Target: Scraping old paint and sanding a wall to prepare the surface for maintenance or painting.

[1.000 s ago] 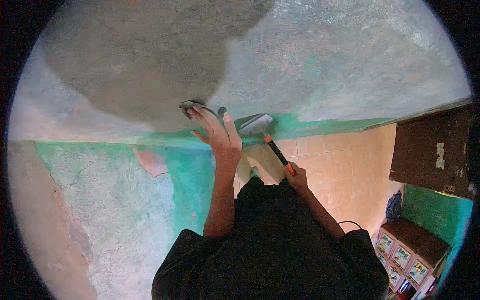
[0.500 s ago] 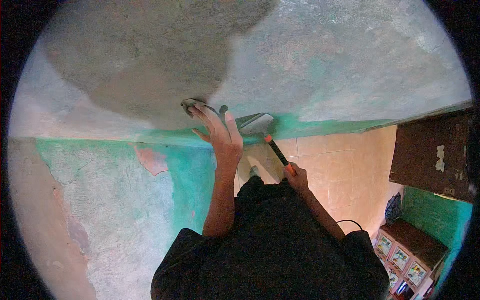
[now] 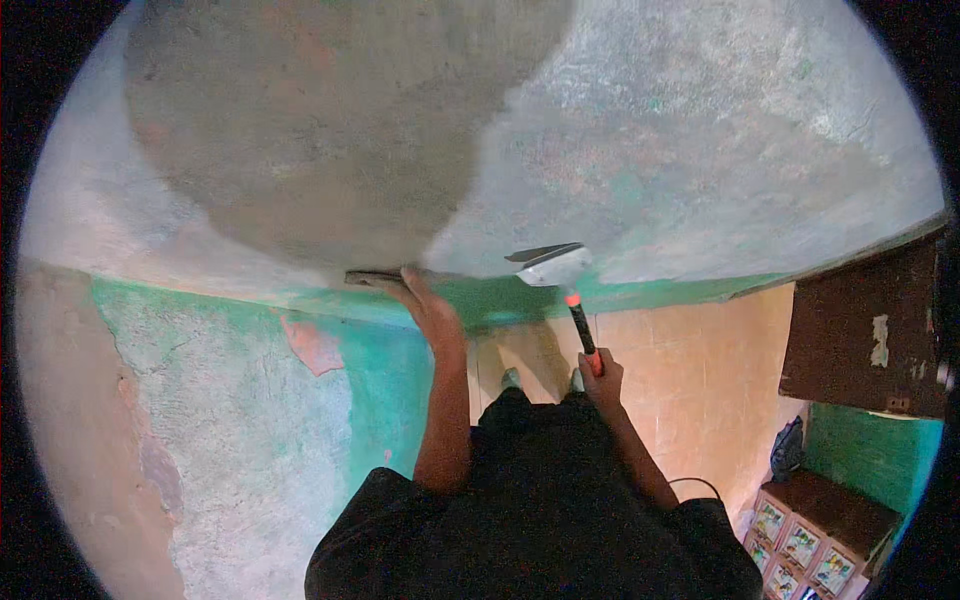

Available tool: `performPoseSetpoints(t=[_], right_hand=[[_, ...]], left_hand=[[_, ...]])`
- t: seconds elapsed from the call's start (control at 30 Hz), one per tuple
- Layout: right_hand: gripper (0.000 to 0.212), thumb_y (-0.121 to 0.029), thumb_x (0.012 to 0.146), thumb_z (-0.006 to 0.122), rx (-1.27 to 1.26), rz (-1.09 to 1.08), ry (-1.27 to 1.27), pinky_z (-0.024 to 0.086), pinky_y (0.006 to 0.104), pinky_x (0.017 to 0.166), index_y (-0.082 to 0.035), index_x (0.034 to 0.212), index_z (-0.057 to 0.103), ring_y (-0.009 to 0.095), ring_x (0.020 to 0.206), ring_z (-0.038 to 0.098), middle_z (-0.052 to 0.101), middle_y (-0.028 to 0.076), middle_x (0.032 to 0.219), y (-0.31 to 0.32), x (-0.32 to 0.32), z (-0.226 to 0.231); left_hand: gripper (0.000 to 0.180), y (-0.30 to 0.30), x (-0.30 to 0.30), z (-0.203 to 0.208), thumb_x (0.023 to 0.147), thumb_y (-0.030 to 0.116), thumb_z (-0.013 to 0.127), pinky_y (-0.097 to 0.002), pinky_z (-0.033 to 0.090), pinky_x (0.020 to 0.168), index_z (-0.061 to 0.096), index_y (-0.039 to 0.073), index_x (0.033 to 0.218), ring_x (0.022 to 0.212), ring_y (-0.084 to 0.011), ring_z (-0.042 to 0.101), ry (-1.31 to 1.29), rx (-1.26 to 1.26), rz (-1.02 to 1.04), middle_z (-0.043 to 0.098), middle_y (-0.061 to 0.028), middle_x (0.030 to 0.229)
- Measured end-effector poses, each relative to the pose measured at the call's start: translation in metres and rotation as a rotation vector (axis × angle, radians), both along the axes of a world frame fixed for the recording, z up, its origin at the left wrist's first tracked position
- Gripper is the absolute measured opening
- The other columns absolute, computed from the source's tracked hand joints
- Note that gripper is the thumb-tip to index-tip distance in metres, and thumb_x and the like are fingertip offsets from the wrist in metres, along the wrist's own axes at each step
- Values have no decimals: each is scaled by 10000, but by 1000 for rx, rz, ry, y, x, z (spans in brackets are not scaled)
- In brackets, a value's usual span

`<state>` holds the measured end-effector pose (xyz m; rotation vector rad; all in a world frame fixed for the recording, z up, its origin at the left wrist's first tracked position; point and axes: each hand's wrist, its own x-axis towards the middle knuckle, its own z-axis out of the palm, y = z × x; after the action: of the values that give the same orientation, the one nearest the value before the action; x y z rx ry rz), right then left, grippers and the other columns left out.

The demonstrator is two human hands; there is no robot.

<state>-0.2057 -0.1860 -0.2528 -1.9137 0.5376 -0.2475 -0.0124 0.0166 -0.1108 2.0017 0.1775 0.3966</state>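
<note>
My left hand (image 3: 430,305) is raised to the wall (image 3: 700,130), its fingers against a thin, flat grey pad (image 3: 378,278) at the lower edge of a darker grey patch (image 3: 320,130). The pad's exact kind is hard to make out, and part of it is hidden by the fingers. Lower and to the right, my right hand (image 3: 603,375) is wrapped round the black and orange handle of a wide scraper (image 3: 555,265). Its broad silver head and dark blade point up toward the wall, over the green strip; whether the blade touches is unclear.
On the left is a peeling wall (image 3: 240,420) in green and white. Tan floor tiles (image 3: 690,380) lie below, with my feet on them. At right are a brown wooden panel (image 3: 840,340), a dark bag (image 3: 788,450) and a cabinet (image 3: 830,500) with picture panels.
My left hand has moved lower in the view with the grey pad, now seen nearly edge-on. The scraper in my right hand has shifted right and its head has turned away from the left hand.
</note>
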Motion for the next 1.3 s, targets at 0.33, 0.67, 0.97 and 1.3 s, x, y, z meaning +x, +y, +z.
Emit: performPoseSetpoints(t=[0.33,0.67,0.97,1.3], right_hand=[[189,-111,852,680,-160,-194,-407,375,283,471,-49,796,510,104,502,440,475,13,596,-30,45,61],[124,-86,866,651,204,-349,-514,393,229,466,-35,852,539,67,487,465,498,-13,602,-99,39,81],[155,-104,867,650,167,-226,-544,392,239,440,-32,837,516,83,475,468,487,3,601,-138,46,89],[144,-73,917,600,167,-224,-564,352,217,411,-48,837,482,61,447,418,455,-8,596,-114,93,147]], left_hand=[[655,-113,-29,-13,1042,376,243,-339,-36,1169,-75,39,1506,1456,-207,-81,-15,-738,-142,-116,-89,1586],[741,-169,-17,-9,997,523,334,-353,107,1155,112,37,1511,1413,-230,167,-18,-1202,45,149,-82,1565],[804,-157,-20,-12,970,608,295,-391,81,1165,64,75,1525,1444,-247,108,252,-1649,103,51,-90,1593],[712,-142,3,-24,977,565,293,-463,217,1110,189,102,1508,1364,-308,268,79,-1641,145,237,-104,1532]])
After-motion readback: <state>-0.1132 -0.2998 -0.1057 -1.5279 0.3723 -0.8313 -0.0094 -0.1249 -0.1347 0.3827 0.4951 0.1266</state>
